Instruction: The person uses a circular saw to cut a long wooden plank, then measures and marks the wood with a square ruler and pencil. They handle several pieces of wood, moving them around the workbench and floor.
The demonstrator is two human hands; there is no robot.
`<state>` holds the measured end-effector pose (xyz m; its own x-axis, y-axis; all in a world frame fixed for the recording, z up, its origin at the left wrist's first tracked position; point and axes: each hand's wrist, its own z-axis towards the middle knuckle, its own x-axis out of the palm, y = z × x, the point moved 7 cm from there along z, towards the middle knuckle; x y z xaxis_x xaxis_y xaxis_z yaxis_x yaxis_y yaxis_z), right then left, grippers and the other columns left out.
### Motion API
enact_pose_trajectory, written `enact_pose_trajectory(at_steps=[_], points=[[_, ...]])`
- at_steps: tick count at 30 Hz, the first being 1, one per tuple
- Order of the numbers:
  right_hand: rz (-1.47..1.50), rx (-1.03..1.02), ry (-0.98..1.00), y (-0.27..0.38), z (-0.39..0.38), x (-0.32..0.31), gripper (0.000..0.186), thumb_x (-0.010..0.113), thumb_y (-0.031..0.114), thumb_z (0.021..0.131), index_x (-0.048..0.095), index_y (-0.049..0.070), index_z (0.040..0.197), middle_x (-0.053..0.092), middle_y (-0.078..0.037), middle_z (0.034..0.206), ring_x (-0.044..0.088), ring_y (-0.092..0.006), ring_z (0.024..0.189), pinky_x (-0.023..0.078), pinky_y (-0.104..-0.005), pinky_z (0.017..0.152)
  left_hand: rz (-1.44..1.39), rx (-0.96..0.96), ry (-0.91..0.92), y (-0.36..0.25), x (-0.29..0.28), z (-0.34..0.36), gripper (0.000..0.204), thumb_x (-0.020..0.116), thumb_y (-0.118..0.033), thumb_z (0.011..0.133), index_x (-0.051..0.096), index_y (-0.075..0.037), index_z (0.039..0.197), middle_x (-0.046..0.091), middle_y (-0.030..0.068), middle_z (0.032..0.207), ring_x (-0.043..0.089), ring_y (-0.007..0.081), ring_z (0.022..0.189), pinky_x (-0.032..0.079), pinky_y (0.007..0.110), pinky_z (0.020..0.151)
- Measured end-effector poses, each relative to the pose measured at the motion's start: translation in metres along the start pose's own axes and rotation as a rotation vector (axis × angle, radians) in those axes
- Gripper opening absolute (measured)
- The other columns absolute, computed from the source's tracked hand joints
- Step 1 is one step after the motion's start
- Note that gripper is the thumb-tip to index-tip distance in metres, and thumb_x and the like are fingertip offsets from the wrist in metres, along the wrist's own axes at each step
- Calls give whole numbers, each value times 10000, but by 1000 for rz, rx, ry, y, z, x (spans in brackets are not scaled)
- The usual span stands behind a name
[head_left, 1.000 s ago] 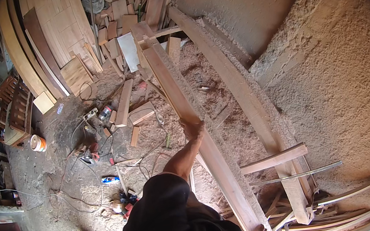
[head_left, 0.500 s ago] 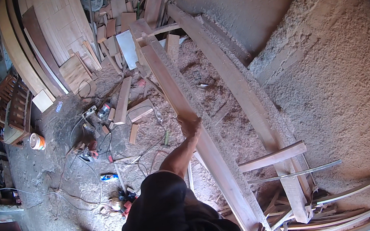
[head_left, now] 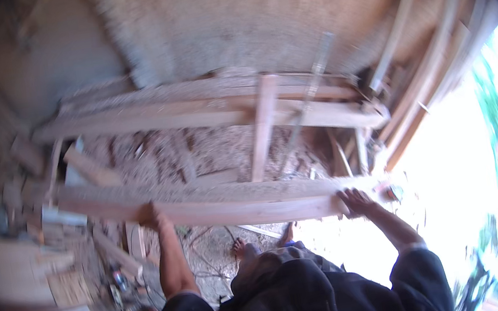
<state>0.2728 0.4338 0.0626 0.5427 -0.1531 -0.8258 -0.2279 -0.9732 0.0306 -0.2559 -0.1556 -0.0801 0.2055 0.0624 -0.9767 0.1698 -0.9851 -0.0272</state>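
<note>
A long, thick wooden beam lies crosswise in front of me, its upper face dusted with sawdust. My left hand grips its near side left of the middle, the fingers blurred and partly hidden. Near the beam's right end my right hand is closed over the edge, fingers on the upper face and thumb side toward me. Behind it, a second long beam runs roughly parallel. A short wooden crosspiece spans from that beam to the near one, with a thin strip slanting beside it.
Long boards lean at the right, beside a bright opening with greenery. Wood shavings cover the ground between the beams. Offcuts, panels, cables and tools lie at the left. My bare feet stand just behind the near beam.
My view has swung to the right, so the beams run across it instead of away from me. Both hands are still on the near beam, and the right one shows more fully.
</note>
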Motion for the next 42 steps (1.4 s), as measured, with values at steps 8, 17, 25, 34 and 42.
enact_pose_trajectory(at_steps=[8, 17, 25, 34, 42], points=[[14, -61, -150, 14, -13, -15, 1147, 877, 440, 689, 236, 162, 1599, 482, -166, 1423, 540, -373, 1227, 441, -508, 1026, -415, -36, -654, -56, -100, -102, 924, 717, -527, 898, 290, -60, 1572, 386, 310, 1527, 389, 461, 1412, 300, 579, 1171], [-54, 414, -553, -137, -61, -16, 307, 691, 208, 804, 661, 183, 1108, 650, -16, 1080, 593, -209, 1055, 436, -392, 903, -123, 1617, 116, -323, -100, -414, 915, 767, -534, 814, 410, -39, 1496, 464, 202, 1506, 453, 383, 1372, 271, 591, 1172], [105, 138, -652, -177, -33, 39, 76, 663, 245, 856, 653, 172, 838, 617, -20, 909, 619, -199, 966, 450, -369, 886, 123, 1702, 208, -375, -51, -485, 1021, 819, -478, 720, 343, -35, 1507, 559, 230, 1222, 566, 419, 1094, 434, 577, 952], [109, 85, -949, -145, -57, -57, 124, 560, 197, 962, 559, 112, 1052, 568, -69, 983, 602, -236, 953, 439, -399, 938, 165, 1753, 61, -368, -40, -479, 960, 782, -467, 738, 359, -20, 1475, 551, 235, 1207, 563, 428, 1079, 442, 568, 951], [897, 689, -1508, -26, -165, -13, 249, 562, 168, 1009, 574, 136, 1256, 647, -120, 1038, 667, -317, 946, 530, -412, 781, 121, 1763, 85, -367, -43, -482, 993, 788, -496, 732, 339, -43, 1493, 542, 226, 1224, 551, 428, 1094, 429, 555, 968]])
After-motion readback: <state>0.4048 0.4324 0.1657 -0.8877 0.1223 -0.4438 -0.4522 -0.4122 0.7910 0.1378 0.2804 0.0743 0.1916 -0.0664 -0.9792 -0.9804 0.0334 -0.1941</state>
